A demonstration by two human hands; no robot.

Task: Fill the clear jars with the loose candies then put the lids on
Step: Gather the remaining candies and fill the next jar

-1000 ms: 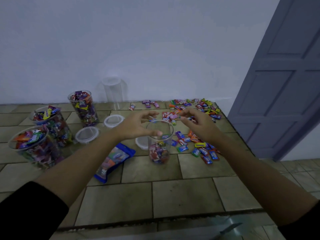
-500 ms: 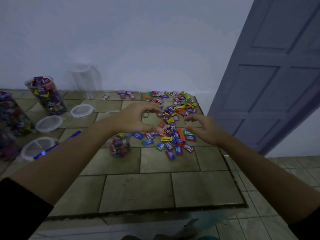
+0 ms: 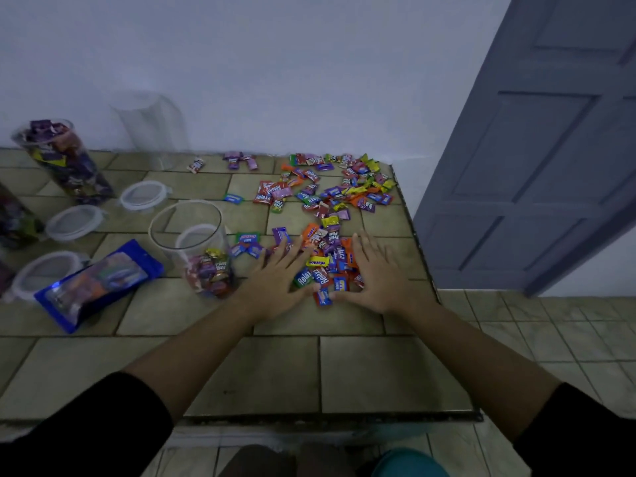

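Countertop; candies between hands (both flat)

This is looking like a room in a home: a tiled counter is running along a plain white wall, a grey panelled door is standing beside its right edge, and a tiled floor is spreading below.

Four clear jars are showing on the tabletop: an empty jar, a full jar, a partly filled jar and a cut-off jar. Four lids are lying out: back lid, middle lid, front lid, and a fourth lid seen through the partly filled jar. One blue bag is lying there. Loose candies are lying in dozens, beyond counting. Two hands are showing: left hand, right hand.
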